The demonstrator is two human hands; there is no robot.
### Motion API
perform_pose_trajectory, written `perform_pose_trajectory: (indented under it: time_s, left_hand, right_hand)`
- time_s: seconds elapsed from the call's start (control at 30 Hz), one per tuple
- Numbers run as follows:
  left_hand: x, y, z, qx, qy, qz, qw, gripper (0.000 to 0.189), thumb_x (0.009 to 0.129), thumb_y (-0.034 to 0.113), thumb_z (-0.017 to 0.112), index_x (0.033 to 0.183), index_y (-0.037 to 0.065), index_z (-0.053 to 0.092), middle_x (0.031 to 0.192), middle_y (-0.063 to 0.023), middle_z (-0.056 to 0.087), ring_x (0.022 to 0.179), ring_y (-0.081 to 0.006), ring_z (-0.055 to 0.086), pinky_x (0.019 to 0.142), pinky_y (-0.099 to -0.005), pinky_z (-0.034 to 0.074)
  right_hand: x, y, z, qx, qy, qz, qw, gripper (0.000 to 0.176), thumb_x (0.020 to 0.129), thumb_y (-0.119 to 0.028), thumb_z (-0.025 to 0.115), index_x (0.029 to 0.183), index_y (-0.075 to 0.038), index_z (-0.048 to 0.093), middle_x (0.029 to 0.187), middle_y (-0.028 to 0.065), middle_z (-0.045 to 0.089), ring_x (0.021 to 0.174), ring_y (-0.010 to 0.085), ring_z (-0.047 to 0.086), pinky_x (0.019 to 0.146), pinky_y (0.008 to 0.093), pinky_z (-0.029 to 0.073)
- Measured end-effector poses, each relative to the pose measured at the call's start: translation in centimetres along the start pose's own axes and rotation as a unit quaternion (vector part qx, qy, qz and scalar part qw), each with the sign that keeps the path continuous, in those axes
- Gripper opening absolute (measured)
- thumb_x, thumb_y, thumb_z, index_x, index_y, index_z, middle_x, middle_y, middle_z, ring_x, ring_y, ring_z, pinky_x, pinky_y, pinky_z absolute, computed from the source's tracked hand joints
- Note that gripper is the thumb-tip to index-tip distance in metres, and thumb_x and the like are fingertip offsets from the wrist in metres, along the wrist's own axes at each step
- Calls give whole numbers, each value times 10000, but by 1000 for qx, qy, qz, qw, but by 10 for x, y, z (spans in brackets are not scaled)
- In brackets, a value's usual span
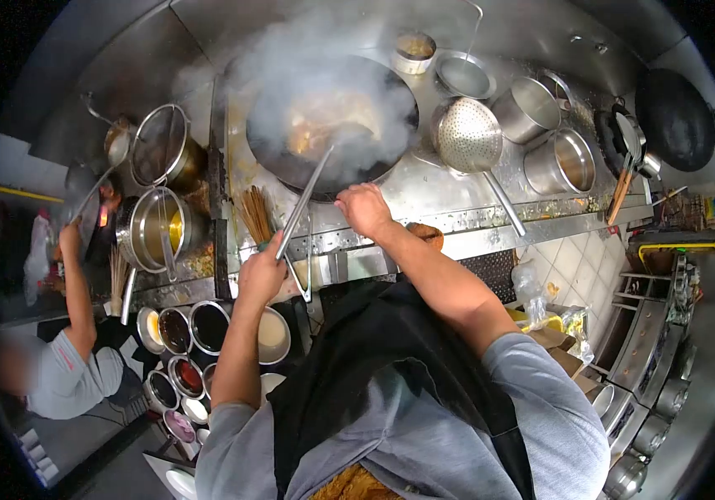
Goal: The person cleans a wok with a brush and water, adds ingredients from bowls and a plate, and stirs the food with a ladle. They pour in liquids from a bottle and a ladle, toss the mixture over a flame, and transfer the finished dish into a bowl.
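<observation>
A large dark wok (392, 154) stands on the steel stove, with thick steam rising over the food (332, 121) inside it. My left hand (263, 273) is closed round the handle of a long metal ladle (307, 193), whose head dips into the wok and is hidden by steam. At the wok's near rim, my right hand (363, 208) has its fingers bent together; what they grip is too hidden to name. A bundle of bamboo sticks (255, 214) stands just left of the ladle's shaft. Below it, metal tongs (301, 279) hang at the stove's front edge.
A perforated strainer (470, 136) lies right of the wok, near steel pots (559, 161). Another pot (157, 231) stands left. Bowls of sauces and ingredients (209, 327) sit at lower left. A co-worker (82, 367) works at the far left. A dark wok (675, 119) leans at far right.
</observation>
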State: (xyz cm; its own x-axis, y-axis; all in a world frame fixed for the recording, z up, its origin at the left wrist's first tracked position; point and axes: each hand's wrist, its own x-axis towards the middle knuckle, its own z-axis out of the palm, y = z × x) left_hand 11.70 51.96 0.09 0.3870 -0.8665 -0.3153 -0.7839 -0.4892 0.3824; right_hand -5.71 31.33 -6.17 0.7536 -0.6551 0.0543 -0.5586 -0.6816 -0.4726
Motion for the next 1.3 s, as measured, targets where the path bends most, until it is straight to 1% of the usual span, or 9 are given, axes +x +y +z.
perform_pose_trajectory:
  time_s: [0.4,0.6,0.73,0.87,0.97,1.07,1.13,1.23,1.3]
  left_hand:
    - [145,12,13,11,140,36,989,644,836,196,618,1455,209,437,913,-246,673,874,-434,648,787,-501,505]
    - [88,-22,-31,88,96,130,983,636,838,60,591,1416,300,480,948,-195,663,854,-423,645,784,-506,519]
    - [51,-45,-18,36,143,118,982,616,820,94,646,1404,226,497,1051,-229,660,908,-424,646,781,-501,526]
    - [46,-19,19,-64,129,-50,988,584,813,45,647,1380,70,508,1130,-250,649,988,-423,652,853,-455,513]
    - [63,21,69,-447,123,-45,885,506,909,92,620,1393,37,480,716,11,564,515,-82,478,458,-245,414]
    - [55,121,64,-610,29,-16,791,364,948,129,602,1299,60,531,819,5,568,649,-85,533,552,-234,443]
    - [54,166,43,-486,-47,83,869,437,960,131,598,1380,61,501,1018,-28,622,885,-117,586,778,-249,480]
    - [68,187,55,-435,63,222,870,382,959,178,620,1318,63,555,980,-44,670,923,-148,605,832,-295,482]
    - [52,190,52,-397,16,184,899,428,955,170,625,1364,76,541,1061,-77,676,1001,-154,601,895,-299,465]
  right_hand:
    - [-1,8,1,21,26,-23,999,173,892,-224,620,911,-65,685,914,147,671,949,336,618,932,439,442]
    - [-4,8,-8,52,5,-15,999,150,870,-167,638,957,-52,678,934,155,667,963,350,612,927,435,452]
    - [-44,-12,-24,163,191,-21,968,266,858,-91,635,1116,-25,622,991,178,655,968,387,607,898,440,484]
    - [-92,-4,-9,393,-65,151,905,303,915,-191,650,1159,-21,592,1004,110,659,909,232,636,804,359,522]
    - [-101,0,-9,567,-221,205,767,353,947,-258,646,1208,-35,564,999,67,664,892,162,639,792,317,529]
    - [-99,-1,-28,686,-284,201,638,398,951,-279,652,1239,-33,528,941,72,668,866,181,659,822,313,534]
    - [-99,12,-53,763,-282,161,559,326,930,-226,671,1169,-45,542,881,78,653,797,195,660,761,323,547]
    - [-116,55,-111,790,-74,227,565,292,853,-103,687,1096,-80,527,738,23,572,568,154,566,520,323,501]
    - [-126,112,-140,688,31,264,675,298,872,-122,677,1123,-76,523,742,13,587,534,112,572,439,262,473]
